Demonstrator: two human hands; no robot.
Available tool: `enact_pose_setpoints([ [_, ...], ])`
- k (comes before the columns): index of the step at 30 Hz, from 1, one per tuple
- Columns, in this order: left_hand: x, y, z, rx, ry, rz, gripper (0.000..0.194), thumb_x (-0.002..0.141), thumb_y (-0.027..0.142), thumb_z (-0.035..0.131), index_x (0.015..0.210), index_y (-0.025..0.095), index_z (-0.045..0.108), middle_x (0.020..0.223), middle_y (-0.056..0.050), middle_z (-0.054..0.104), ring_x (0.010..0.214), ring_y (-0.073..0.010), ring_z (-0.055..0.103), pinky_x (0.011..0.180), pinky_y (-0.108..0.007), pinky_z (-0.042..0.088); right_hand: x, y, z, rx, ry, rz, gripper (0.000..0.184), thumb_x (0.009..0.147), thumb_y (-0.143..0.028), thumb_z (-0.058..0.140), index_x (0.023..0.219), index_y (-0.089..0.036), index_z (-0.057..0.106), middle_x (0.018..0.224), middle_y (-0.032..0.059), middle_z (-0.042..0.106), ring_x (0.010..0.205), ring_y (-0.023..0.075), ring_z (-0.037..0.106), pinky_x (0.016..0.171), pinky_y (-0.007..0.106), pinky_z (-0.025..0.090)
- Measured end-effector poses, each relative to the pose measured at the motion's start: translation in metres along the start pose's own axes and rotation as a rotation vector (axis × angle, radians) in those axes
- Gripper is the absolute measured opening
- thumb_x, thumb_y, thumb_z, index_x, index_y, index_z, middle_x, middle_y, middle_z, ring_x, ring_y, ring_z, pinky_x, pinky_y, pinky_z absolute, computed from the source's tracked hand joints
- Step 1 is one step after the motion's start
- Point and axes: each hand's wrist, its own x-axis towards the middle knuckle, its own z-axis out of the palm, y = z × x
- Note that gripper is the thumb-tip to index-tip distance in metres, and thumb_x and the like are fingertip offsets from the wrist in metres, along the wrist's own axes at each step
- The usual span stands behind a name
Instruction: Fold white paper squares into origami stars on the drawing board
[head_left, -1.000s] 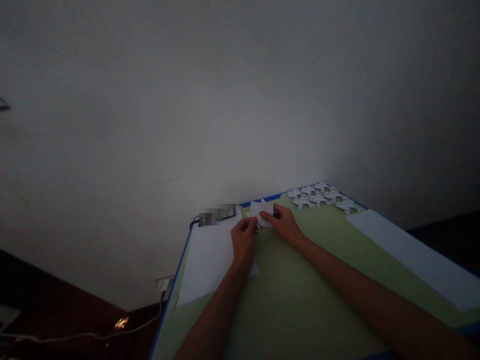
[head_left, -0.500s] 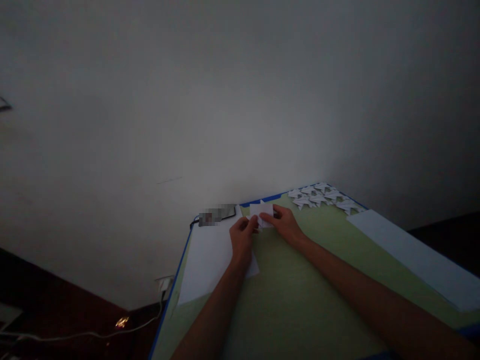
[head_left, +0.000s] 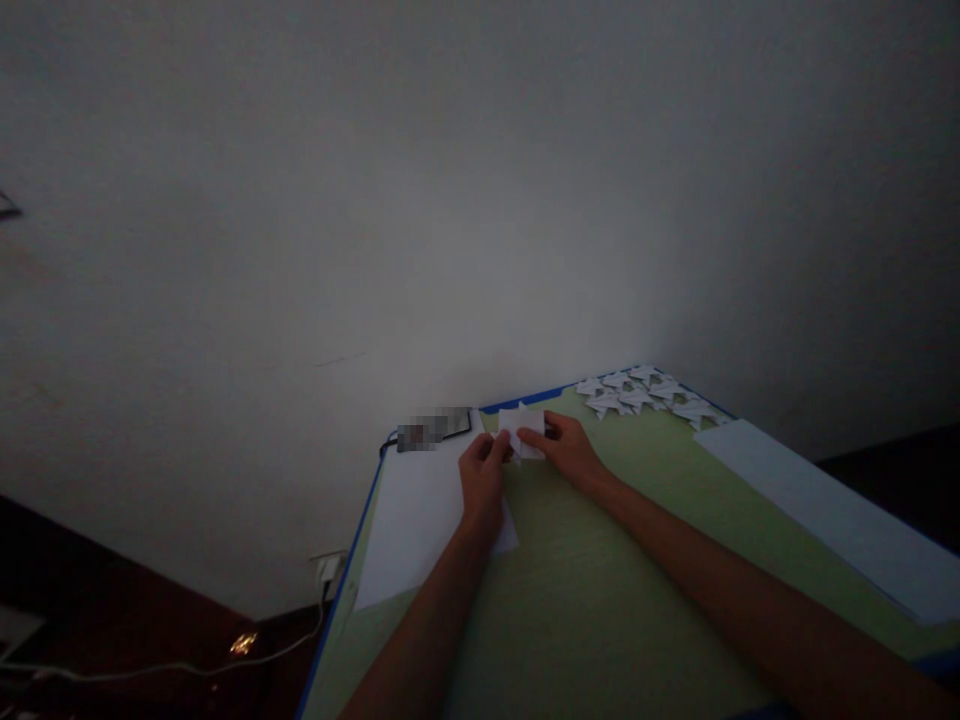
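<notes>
A small folded white paper piece [head_left: 523, 425] lies at the far end of the green table [head_left: 600, 590]. My left hand [head_left: 484, 483] is closed, its fingers pinching the near left edge of that paper. From the right side, my right hand [head_left: 570, 448] pinches the same paper with thumb and fingers. Both hands rest low on the table top. The light is dim, so the folds are hard to make out.
A white sheet [head_left: 416, 520] lies under my left hand. A dark phone-like object [head_left: 435, 430] sits at the far left corner. Several folded white paper shapes [head_left: 645, 392] are heaped at the far right, and a long white sheet [head_left: 825, 515] runs along the right edge. A wall stands behind.
The hands have barely moved; the paper piece sits a little more compactly between the fingers than a second ago.
</notes>
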Motion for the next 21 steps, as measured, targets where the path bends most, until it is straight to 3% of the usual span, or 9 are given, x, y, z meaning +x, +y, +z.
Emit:
enact_pose_setpoints([
  [6, 0.0015, -0.0002, 0.0019, 0.059, -0.016, -0.005, 0.041, 0.075, 0.054, 0.076, 0.066, 0.016, 0.062, 0.061, 0.0, 0.059, 0.061, -0.0136, 0.054, 0.059, -0.025, 0.04, 0.0006, -0.0033, -0.0008, -0.005, 0.024, 0.013, 0.029, 0.065, -0.037, 0.081, 0.083, -0.016, 0.071, 0.081, 0.0054, 0.076, 0.072, 0.0209, 0.069, 0.068, 0.033, 0.055],
  [10, -0.0002, 0.0039, 0.0049, 0.022, -0.112, -0.014, 0.036, 0.071, 0.048, 0.081, 0.072, 0.015, 0.068, 0.067, -0.002, 0.066, 0.064, -0.0146, 0.059, 0.063, -0.025, 0.044, 0.0018, -0.0044, -0.0009, 0.0, 0.07, -0.004, 0.03, 0.066, -0.038, 0.08, 0.084, -0.016, 0.072, 0.083, 0.0058, 0.077, 0.074, 0.0208, 0.069, 0.071, 0.033, 0.054],
  [15, -0.0018, 0.0065, 0.0041, 0.1, -0.202, -0.038, 0.036, 0.076, 0.048, 0.076, 0.066, 0.014, 0.069, 0.066, -0.005, 0.069, 0.064, -0.0157, 0.061, 0.065, -0.026, 0.044, 0.0027, -0.0043, -0.0008, -0.022, 0.106, -0.024, 0.03, 0.066, -0.039, 0.08, 0.082, -0.015, 0.071, 0.082, 0.006, 0.076, 0.075, 0.0207, 0.068, 0.071, 0.032, 0.053],
  [21, -0.0008, 0.005, 0.0018, 0.078, -0.208, -0.039, 0.034, 0.075, 0.046, 0.078, 0.066, 0.015, 0.068, 0.064, -0.004, 0.068, 0.063, -0.0165, 0.062, 0.067, -0.028, 0.045, 0.001, -0.0029, 0.0002, -0.015, 0.099, -0.026, 0.028, 0.068, -0.036, 0.078, 0.085, -0.014, 0.072, 0.083, 0.0061, 0.076, 0.076, 0.0209, 0.068, 0.072, 0.033, 0.053],
])
